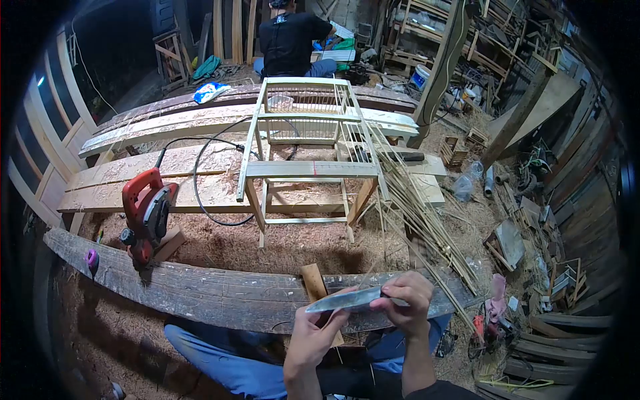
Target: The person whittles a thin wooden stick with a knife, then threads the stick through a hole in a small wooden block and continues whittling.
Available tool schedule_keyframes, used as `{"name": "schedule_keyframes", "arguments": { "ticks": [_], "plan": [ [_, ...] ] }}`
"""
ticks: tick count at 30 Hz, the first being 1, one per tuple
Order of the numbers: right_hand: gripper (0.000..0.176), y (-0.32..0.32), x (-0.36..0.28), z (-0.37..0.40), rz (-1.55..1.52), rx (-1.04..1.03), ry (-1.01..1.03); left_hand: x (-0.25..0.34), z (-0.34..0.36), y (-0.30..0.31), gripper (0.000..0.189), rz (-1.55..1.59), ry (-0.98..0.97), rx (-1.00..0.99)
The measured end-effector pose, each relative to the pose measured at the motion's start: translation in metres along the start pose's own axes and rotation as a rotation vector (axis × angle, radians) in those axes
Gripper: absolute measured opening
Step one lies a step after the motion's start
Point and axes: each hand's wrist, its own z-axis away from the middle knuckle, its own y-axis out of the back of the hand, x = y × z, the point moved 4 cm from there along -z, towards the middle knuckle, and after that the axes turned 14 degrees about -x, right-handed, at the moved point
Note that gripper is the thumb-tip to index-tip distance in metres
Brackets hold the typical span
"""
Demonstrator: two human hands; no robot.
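My right hand (407, 300) is closed round the handle of a knife (347, 301), whose broad blade points left above my lap. My left hand (315, 339) is under the blade near its tip, thumb and fingers pinched. A thin bamboo strip (365, 275) shows above the blade and seems to run down into those fingers; the blade hides part of it. Just beyond my hands, a small wooden block (313, 281) rests by the worn plank (220, 293). Ahead stands a wooden frame (310, 170) with rows of thin bars.
A red electric planer (145, 213) stands at the left, its cord looping over the boards (120, 172). Thin bamboo strips (427, 217) lie in a bundle to the right. A purple roll (92, 259) sits on the plank. Another person (291, 43) sits at the back, facing away.
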Motion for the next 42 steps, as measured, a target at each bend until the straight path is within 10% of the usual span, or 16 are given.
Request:
{"name": "schedule_keyframes", "arguments": {
  "ticks": [4, 42],
  "plan": [
    [0.028, 0.026, 0.045, 0.021, 0.065, 0.306, -0.297, 0.012, 0.015, 0.011, 0.031, 0.053, 0.073, 0.038],
    [0.035, -0.016, -0.026, -0.01, -0.188, 0.047, -0.025, -0.013, 0.002, 0.003, 0.029, 0.099, -0.007, 0.07]
  ]
}}
